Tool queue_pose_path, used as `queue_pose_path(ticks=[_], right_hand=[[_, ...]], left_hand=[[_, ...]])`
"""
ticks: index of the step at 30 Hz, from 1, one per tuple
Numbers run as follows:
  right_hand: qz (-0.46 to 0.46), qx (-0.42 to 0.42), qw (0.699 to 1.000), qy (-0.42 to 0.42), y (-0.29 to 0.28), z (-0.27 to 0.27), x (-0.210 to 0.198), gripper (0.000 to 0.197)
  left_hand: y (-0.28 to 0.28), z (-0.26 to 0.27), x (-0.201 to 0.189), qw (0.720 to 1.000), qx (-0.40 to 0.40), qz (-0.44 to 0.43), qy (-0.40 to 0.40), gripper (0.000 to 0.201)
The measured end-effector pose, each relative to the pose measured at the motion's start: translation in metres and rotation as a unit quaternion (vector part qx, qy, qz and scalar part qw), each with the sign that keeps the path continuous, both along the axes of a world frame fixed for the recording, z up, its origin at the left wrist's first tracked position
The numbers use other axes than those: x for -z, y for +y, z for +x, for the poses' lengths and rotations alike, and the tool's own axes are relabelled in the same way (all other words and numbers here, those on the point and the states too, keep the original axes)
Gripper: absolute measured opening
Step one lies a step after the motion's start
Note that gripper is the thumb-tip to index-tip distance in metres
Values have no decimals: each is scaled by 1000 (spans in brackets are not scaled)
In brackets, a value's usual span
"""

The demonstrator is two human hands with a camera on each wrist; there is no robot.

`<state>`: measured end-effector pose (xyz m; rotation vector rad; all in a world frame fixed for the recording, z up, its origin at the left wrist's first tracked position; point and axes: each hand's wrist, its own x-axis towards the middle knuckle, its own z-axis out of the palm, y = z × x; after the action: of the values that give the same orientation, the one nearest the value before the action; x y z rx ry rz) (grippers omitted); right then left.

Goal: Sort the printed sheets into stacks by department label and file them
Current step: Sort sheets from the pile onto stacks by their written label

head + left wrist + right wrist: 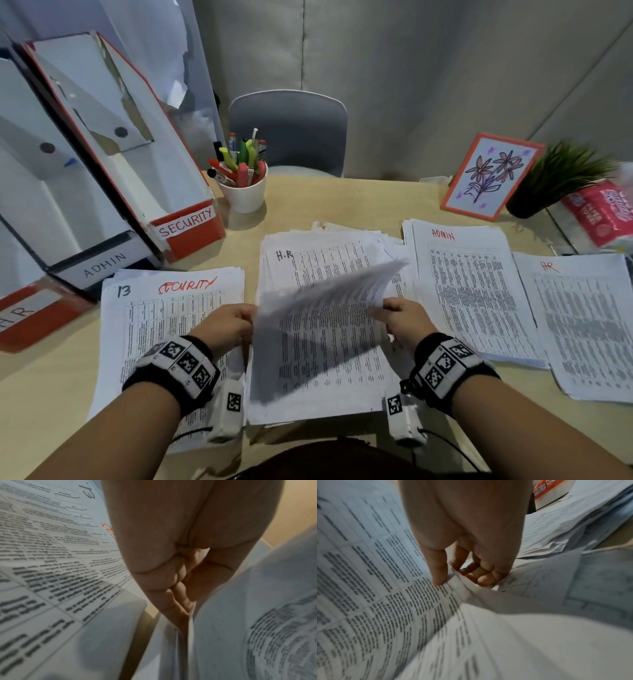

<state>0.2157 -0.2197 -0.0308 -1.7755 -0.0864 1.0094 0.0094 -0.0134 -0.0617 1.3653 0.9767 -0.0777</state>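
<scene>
Both hands hold a printed sheet (322,308) lifted and curled above the middle pile (308,387), whose upper sheet is marked "H.R". My left hand (248,323) pinches the sheet's left edge (190,616). My right hand (380,310) pinches its right edge, thumb (438,574) on top and fingers (485,578) curled beneath. The lifted sheet's label is hidden. A SECURITY stack (171,308) lies to the left, an ADMIN stack (472,294) and an HR stack (585,329) to the right. File boxes labelled SECURITY (186,222), ADMIN (102,265) and HR (20,313) stand at the far left.
A white cup of pens (244,193) stands behind the middle pile, with a grey chair (287,133) beyond the desk edge. A framed flower drawing (489,178), a potted plant (561,174) and a red-and-white pack (603,212) occupy the back right corner.
</scene>
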Motion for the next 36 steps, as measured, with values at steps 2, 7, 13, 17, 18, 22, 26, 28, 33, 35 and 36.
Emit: queue_pose_path(ticks=[2,7,13,17,18,22,26,28,33,35,36], right_hand=[[-42,-21,997,-56,0,5,7,20],[-89,-78,985,-126,5,7,6,21],[-70,-122,959,-247,21,2,-25,21],[44,-83,939,-331,29,7,-52,12],[89,-63,936,-334,30,6,-58,9],[215,-49,921,-320,23,-3,-67,21],[166,-121,931,-301,14,-7,-44,28],[129,-150,941,-274,14,-10,-29,24],[58,-121,950,-281,24,-11,-18,18],[61,-59,965,-248,28,-9,-20,16],[57,-30,969,-237,29,-7,-20,14]], left_hand=[[1,-1,-2,998,6,-61,-31,51],[5,-1,-14,989,56,-120,-60,46],[10,17,-29,989,-42,117,-82,23],[14,30,-56,966,-65,186,-170,34],[12,33,-63,958,-73,207,-187,36],[-3,34,-86,925,-99,241,-278,36],[-14,29,-77,943,-98,227,-222,39],[-21,29,-70,954,-112,218,-171,43],[-30,36,-69,961,-116,221,-117,43],[-31,37,-74,962,-115,223,-110,39],[-32,37,-77,961,-115,226,-110,36]])
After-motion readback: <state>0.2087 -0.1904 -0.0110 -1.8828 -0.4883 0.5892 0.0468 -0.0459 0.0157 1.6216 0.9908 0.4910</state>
